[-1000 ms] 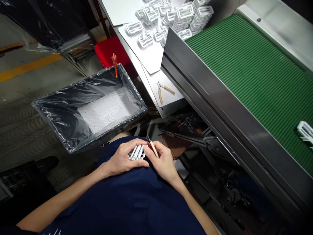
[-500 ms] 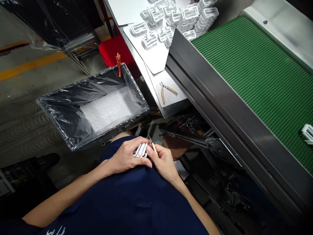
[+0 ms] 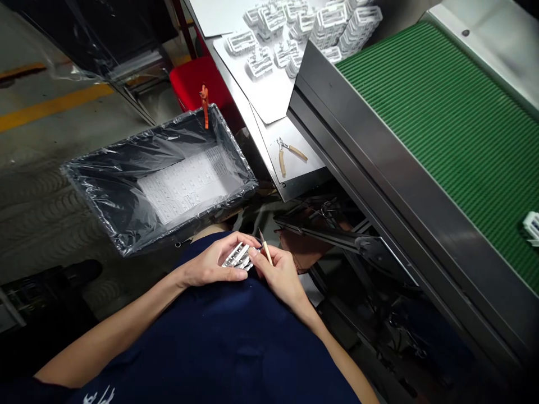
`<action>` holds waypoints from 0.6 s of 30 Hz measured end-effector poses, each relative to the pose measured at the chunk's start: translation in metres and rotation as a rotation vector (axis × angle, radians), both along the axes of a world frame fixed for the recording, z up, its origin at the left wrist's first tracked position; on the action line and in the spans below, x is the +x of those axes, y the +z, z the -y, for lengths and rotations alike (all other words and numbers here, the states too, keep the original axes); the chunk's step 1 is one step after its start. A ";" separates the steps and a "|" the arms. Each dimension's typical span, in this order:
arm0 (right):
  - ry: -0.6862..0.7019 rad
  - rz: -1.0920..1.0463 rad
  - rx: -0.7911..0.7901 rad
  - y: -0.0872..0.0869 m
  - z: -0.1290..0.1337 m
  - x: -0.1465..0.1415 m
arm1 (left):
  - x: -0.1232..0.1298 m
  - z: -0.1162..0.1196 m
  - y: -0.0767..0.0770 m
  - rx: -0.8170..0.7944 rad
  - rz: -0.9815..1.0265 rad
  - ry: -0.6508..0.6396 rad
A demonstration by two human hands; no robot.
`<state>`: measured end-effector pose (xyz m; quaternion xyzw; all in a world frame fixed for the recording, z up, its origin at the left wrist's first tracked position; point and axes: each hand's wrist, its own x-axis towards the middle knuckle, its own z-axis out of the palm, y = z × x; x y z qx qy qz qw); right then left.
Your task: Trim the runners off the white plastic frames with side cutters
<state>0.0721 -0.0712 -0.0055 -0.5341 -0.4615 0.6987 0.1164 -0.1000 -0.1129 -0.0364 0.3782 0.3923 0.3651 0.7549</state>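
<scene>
Cupping a small bundle of white slotted plastic parts (image 3: 236, 256) in the left hand (image 3: 210, 266), curled around the left end with fingers along the far side and thumb along the near side. Holding the bundle in the near middle of the scene, close in front of a navy shirt (image 3: 244, 348). Gripping a pale-handled craft knife (image 3: 268, 254) in the right hand (image 3: 281, 275), narrowed around the handle, with the thumb against the right end of the bundle. Pointing the blade toward the far side, away from the parts. Cannot tell the exact number of parts in the bundle.

Seen to the left, beyond the hands: a tub (image 3: 113, 196) lined with dark plastic film, bearing pale pieces (image 3: 185, 182) in rows on its bottom and an orange clip (image 3: 204, 106) on its far rim. Just behind it, a red stool (image 3: 187, 81). Farther off in the middle, on a white-covered table (image 3: 272, 101), stacks of white frames (image 3: 330, 28), and, nearer, a pair of side cutters (image 3: 282, 164) lying with handles spread. To the right, a green ribbed conveyor belt (image 3: 442, 123), carrying one white part (image 3: 533, 225) at the right edge of view.
</scene>
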 end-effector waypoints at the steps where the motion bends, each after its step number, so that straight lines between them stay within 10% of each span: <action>1: 0.006 0.013 0.002 0.000 0.000 -0.001 | -0.001 0.000 -0.003 -0.032 0.043 0.000; 18: -0.079 0.016 0.052 -0.020 -0.003 -0.012 | 0.000 0.010 -0.023 -0.288 0.143 0.200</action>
